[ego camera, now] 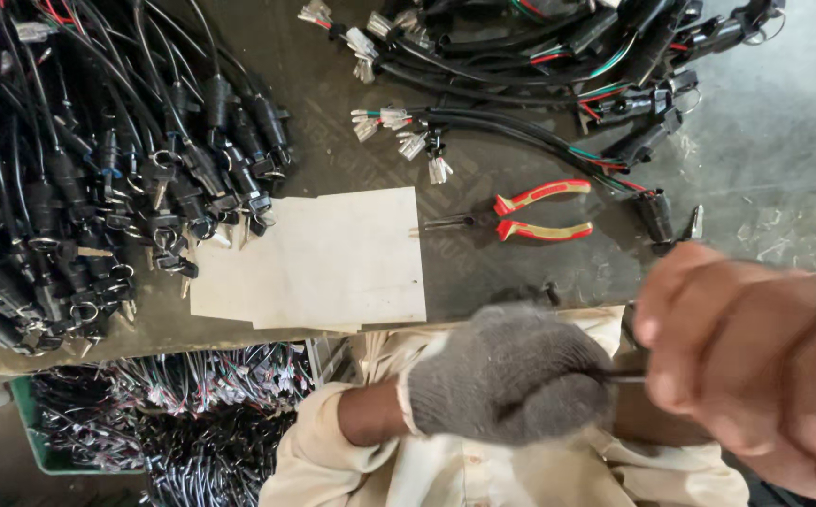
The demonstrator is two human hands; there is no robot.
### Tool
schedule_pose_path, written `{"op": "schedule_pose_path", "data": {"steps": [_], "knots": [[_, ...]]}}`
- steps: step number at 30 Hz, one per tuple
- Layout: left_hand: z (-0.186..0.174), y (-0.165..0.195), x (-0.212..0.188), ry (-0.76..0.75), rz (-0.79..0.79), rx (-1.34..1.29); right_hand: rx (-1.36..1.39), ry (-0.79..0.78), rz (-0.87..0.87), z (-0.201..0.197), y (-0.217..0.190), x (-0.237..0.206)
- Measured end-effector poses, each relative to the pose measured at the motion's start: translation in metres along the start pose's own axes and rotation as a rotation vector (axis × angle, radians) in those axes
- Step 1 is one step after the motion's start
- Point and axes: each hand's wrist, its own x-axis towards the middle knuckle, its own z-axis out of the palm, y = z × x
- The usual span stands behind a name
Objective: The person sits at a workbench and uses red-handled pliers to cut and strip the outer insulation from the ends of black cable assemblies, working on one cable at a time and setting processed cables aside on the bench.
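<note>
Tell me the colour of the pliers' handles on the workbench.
Red with yellow trim on the pliers' handles, clearest in the head view.

Grey knitted glove on left hand (507, 376), cream sleeve (309, 455), bare right hand (755, 352).

Gloved left hand (507, 376) and bare right hand (755, 361) pinching thin wire (626, 377), red-handled pliers (521, 216) on workbench (511, 272)

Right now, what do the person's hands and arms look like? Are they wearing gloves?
Only one of the hands wears a glove. The left hand is covered by a grey knitted glove with a paler, whitish cuff at the wrist. Behind it, a cream-coloured sleeve is pushed up the forearm, part of a light buttoned shirt. The right hand is bare, with no glove, and looks big and blurry because it is close to the camera.
</note>
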Motion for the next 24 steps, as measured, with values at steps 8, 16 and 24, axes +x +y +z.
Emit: {"op": "schedule_pose_path", "data": {"steps": [8, 16, 24], "knots": [[-0.028, -0.028, -0.008, 0.352, -0.236, -0.601, 0.119, 0.570, -0.088, 0.012, 0.049, 0.064], [-0.064, -0.021, -0.006, 0.508, -0.084, 0.072, -0.062, -0.039, 0.671, 0.035, 0.112, 0.004], [-0.043, -0.043, -0.023, 0.662, -0.111, -0.100, -0.712, -0.083, 0.380, 0.034, 0.118, 0.009]]}}
